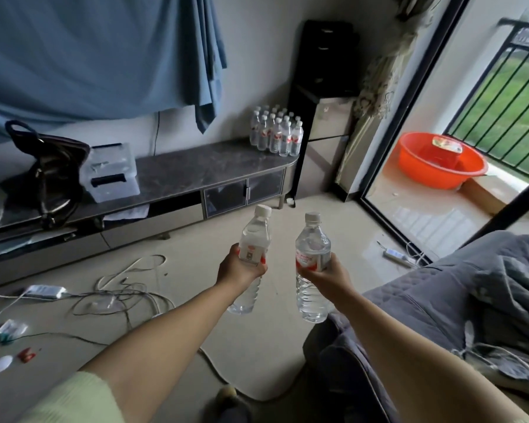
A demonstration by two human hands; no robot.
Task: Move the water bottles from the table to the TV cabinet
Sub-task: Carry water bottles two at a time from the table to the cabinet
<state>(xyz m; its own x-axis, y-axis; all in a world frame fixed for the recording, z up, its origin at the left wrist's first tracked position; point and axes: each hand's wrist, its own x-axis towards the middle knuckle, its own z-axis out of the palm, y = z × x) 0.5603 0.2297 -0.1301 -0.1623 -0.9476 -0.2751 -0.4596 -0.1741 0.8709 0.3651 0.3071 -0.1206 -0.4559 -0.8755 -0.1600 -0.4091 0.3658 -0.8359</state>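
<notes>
- Pale tiled floor (266,340) runs ahead of me, strewn with loose cables (126,288) at 9 o'clock and a white power strip (399,257) at 3 o'clock.
- My left hand (240,270) is wrapped round the middle of one water bottle (252,248), fingers curled over its red and white label; the bottle tilts slightly, white cap up.
- My right hand (326,274) grips a second water bottle (312,264) at its label in the same way, cap up, nearly upright.
- Both bottles are held out in the air in front of me, near each other but apart, over the floor.
- At 12 o'clock stands the long, low TV cabinet (196,175) with a dark marbled top, against the wall.
- On its right end, at 1 o'clock, a cluster of capped water bottles (276,134) stands upright, packed closely together.
- On its left part, at 10 o'clock, sits a dark handbag (54,175), and just beside it a clear plastic storage box (110,170).
- Above the cabinet hangs a blue cloth (98,56) across the wall.
- At 2 o'clock an open glass door leads to a balcony with an orange basin (437,166) and black railings (501,96).
- At 4 o'clock lies a grey quilted blanket (471,300), beside my right forearm.
</notes>
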